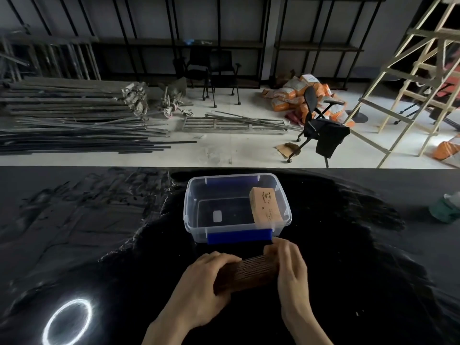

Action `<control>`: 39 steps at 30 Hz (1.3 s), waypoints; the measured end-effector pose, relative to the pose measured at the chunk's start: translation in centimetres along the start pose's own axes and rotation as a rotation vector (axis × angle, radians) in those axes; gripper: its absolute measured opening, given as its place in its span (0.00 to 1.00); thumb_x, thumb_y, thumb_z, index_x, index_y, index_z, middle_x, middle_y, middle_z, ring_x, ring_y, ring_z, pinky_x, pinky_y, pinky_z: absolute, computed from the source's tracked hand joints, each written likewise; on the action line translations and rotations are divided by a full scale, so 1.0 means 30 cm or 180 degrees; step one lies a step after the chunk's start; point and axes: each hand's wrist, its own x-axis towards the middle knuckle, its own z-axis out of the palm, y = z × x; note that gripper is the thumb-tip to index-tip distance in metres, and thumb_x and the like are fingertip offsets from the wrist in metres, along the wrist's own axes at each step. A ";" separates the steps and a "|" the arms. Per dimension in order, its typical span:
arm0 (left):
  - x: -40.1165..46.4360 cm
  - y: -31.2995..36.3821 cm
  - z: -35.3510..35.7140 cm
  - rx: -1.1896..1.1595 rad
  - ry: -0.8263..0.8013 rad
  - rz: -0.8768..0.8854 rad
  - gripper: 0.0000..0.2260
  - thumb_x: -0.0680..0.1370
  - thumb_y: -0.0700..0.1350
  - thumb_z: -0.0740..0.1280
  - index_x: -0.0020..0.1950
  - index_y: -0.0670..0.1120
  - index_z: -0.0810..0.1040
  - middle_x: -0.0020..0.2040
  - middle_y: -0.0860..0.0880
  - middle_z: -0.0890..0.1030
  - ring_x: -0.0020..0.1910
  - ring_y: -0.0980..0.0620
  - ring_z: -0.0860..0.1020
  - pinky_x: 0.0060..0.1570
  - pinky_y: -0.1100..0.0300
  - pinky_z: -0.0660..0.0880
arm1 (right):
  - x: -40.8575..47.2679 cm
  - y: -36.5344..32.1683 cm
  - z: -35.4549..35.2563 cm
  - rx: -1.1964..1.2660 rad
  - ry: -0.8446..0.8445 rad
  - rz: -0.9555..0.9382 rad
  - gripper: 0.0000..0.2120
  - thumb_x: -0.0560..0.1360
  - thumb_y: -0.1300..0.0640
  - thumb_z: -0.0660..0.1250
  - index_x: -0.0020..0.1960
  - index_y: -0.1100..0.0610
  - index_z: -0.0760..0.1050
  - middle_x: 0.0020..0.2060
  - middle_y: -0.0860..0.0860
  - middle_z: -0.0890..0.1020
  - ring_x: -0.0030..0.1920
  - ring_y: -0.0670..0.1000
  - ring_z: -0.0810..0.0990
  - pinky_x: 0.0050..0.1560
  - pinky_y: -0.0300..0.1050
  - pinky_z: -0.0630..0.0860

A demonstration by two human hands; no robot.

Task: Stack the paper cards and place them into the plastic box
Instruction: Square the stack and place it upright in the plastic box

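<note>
Fingers of both my hands are curled around one thick stack of cards [246,271], held edge-up just above the dark desk [348,257]. My left hand [206,282] wraps the near-left end, thumb underneath and fingers over the top, while my right hand [290,265] caps the far-right end. Both are closed firmly on the stack, not spread at all. I hold it from the two ends so I can press the cards together and keep their edges level; the ridged brown edges face up toward me, which lets me see whether any card sticks out.

Just beyond my hands sits the clear plastic box [196,212], open, with blue latches on its near and far walls. Its near latch [239,237] is almost touching my right fingers. Inside, against the right wall, another brown bundle of cards [265,206] already leans tilted, leaving the left and middle of the floor free. A small pale label [217,216] shows on the bottom.

I judge the squaring-up is nearly done, and the next move would be to lift this stack over the near wall and set it down left of the leaning bundle. Loosening my squeeze too soon could let the cards fan out.
</note>
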 end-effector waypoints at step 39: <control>0.120 0.102 0.215 -0.2757 0.2601 -0.1319 0.13 0.87 0.45 0.55 0.53 0.55 0.79 0.44 0.48 0.87 0.45 0.53 0.85 0.42 0.62 0.78 | -0.015 0.027 0.094 -0.0449 0.0279 -0.0198 0.19 0.81 0.38 0.59 0.41 0.48 0.80 0.38 0.45 0.85 0.37 0.45 0.84 0.34 0.34 0.79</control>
